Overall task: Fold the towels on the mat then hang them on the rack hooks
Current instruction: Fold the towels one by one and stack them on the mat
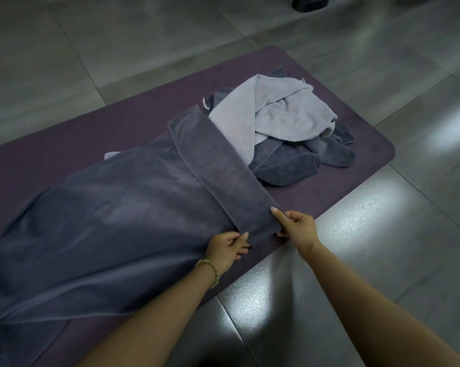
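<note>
While the left hand point(226, 247) and right hand point(299, 226) pinch the dark towel point(117, 207), a crumpled heap point(289, 123) lies beyond.

Single head-worn wide-angle view, looking forward and steeply down, close over the mat point(329, 62), tiled floor point(144, 35) beyond.

Floor point(91, 62): large grey tiles, which I see across the top, right side and bottom of the frame
Grout lines point(74, 46): thin dark seams; one runs diagonally through the upper left
Glare point(263, 295): bright white patch on glossy tiles, lower middle
Fainter glare point(456, 128): pale streak at the right edge
Dark object point(311, 2): black, at the top edge right of centre, cut off; I cannot tell what it is
Bracelet point(213, 271): pale round beads, lower middle, left of the bright patch
</note>
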The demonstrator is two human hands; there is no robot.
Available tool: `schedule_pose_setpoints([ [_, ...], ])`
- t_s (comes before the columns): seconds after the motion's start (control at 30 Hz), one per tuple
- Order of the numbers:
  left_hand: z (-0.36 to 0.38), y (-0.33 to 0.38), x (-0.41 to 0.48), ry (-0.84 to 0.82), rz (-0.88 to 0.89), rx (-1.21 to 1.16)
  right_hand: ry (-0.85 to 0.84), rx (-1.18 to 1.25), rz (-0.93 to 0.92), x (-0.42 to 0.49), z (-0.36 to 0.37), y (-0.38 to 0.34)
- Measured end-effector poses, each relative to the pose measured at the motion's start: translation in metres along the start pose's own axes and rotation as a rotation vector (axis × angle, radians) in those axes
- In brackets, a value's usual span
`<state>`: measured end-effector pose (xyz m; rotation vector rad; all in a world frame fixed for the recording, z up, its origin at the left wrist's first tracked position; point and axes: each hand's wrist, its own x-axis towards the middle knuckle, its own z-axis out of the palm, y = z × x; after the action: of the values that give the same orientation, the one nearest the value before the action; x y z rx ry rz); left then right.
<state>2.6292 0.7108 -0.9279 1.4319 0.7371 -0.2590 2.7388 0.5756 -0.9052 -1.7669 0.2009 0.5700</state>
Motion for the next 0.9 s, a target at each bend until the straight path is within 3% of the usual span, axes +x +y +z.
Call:
schedule_pose_setpoints([
  [0.13, -0.013, 0.002, -0.002, 0.091, 0.031, 0.006, -0.069, -0.235, -0.071, 0.002, 0.009, 0.002],
  [0.3, -0.077, 0.008, -0.024, 0.159, 0.163, 0.313, -0.082, -0.692, -0.443, -0.013, 0.031, -0.030],
  [0.43, -0.165, 0.013, -0.057, 0.192, 0.199, 0.585, -0.241, -0.880, -0.648, -0.035, 0.095, -0.060],
  [0.63, -0.304, 0.000, -0.133, 0.341, 0.090, 0.902, -0.529, -1.139, -0.844, -0.088, 0.214, -0.073],
  [0.9, -0.425, -0.106, -0.232, 0.611, -0.177, 0.703, -0.826, -1.329, -0.924, -0.156, 0.335, -0.067],
])
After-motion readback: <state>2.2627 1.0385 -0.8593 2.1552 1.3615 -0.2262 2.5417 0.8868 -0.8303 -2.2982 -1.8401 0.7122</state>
